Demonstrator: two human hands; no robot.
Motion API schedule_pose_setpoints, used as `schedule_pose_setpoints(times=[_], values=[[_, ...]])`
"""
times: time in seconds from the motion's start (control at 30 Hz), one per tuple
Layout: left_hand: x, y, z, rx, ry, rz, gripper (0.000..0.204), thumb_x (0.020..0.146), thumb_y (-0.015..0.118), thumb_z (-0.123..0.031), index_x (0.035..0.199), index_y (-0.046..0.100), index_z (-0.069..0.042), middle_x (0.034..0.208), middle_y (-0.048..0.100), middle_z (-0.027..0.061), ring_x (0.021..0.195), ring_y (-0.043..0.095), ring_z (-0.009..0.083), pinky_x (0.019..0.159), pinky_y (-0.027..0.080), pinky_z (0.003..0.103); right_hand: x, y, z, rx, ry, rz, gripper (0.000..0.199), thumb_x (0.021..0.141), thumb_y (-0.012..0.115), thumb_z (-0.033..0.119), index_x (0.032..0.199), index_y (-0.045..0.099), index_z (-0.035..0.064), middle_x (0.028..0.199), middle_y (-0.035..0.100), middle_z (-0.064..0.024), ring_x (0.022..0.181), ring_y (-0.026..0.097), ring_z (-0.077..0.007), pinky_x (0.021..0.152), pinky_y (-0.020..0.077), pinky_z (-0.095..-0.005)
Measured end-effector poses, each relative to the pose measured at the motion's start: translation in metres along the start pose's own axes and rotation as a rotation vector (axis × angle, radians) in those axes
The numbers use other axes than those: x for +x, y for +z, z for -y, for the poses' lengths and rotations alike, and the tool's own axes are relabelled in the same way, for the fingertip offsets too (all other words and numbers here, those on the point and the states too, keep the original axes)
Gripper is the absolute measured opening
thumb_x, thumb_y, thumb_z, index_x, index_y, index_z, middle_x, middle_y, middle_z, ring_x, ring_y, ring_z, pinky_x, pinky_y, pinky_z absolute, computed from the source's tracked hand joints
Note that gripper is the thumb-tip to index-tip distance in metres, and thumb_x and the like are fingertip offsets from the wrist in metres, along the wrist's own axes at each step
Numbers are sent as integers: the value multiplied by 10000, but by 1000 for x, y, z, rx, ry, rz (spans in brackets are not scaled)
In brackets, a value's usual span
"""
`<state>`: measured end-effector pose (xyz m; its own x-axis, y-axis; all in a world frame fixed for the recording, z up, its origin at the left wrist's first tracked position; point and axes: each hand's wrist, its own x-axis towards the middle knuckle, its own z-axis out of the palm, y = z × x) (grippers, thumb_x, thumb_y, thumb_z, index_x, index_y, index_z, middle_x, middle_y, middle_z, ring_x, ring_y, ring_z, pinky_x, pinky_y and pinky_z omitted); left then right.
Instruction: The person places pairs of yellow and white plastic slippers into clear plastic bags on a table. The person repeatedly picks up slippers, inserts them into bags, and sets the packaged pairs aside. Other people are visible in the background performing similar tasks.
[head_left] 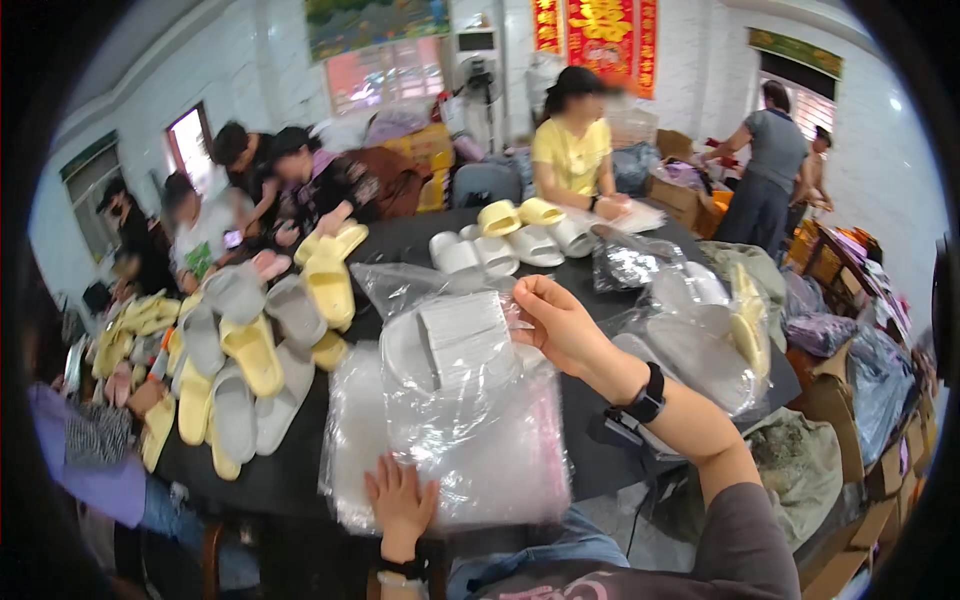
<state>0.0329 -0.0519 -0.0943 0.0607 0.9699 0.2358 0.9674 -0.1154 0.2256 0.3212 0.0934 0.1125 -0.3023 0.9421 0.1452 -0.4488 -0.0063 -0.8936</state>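
My right hand pinches the edge of a clear plastic bag between thumb and fingers. Inside that bag are whitish-grey slippers with a ribbed strap. Beneath it lies a stack of flat clear plastic bags with a pinkish edge on the right. My left hand rests on the near side of the stack, fingers spread and nothing gripped. Both my wrists wear dark bands.
Loose yellow and grey slippers heap on the left of the black table. White and yellow slippers stand at the far side. Bagged slippers lie right. A person in yellow sits opposite; cardboard boxes line the right.
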Motion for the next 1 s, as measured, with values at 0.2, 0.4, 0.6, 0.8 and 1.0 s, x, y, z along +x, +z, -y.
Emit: schedule_pose_setpoints(times=[0.2, 0.4, 0.6, 0.8, 1.0], values=[[-3, 28, 13, 6, 105, -161, 651, 844, 603, -488, 1364, 530, -103, 1391, 510, 207, 1247, 488, 452, 1125, 207, 615, -53, 35, -63, -381, 113, 526, 483, 981, 587, 192, 1418, 424, 65, 1298, 559, -133, 1272, 503, -234, 1057, 426, -388], [-4, 12, 4, -147, -44, -54, 669, 816, 628, -486, 1368, 540, -118, 1434, 474, 192, 1358, 370, 406, 1170, 187, 553, -110, 7, -75, -1066, -295, 237, 428, 905, 655, 134, 1299, 530, 24, 1276, 564, -186, 1185, 555, -324, 988, 446, -368], [-4, 22, 15, 15, -34, 52, 653, 826, 617, -466, 1367, 539, -109, 1403, 510, 184, 1316, 435, 377, 1143, 261, 519, -155, -48, -109, -1038, -76, -203, 389, 893, 656, 169, 1235, 560, 9, 1195, 595, -196, 1023, 603, -326, 919, 461, -394], [6, -38, 26, 85, -98, 429, 375, 805, 675, -283, 1110, 683, -65, 1310, 567, 201, 1263, 484, 378, 1089, 325, 530, -158, -46, -110, -1024, -154, -211, 213, 858, 708, 207, 962, 689, 23, 844, 696, -79, 800, 643, -236, 804, 470, -341], [-30, -69, 65, 240, -184, -170, 370, 889, 613, -179, 1222, 614, -16, 1422, 472, 191, 1340, 411, 360, 1127, 291, 473, -164, -67, -107, -721, -38, 169, 197, 857, 712, 179, 950, 683, 8, 864, 698, -104, 797, 670, -229, 732, 516, -313]])
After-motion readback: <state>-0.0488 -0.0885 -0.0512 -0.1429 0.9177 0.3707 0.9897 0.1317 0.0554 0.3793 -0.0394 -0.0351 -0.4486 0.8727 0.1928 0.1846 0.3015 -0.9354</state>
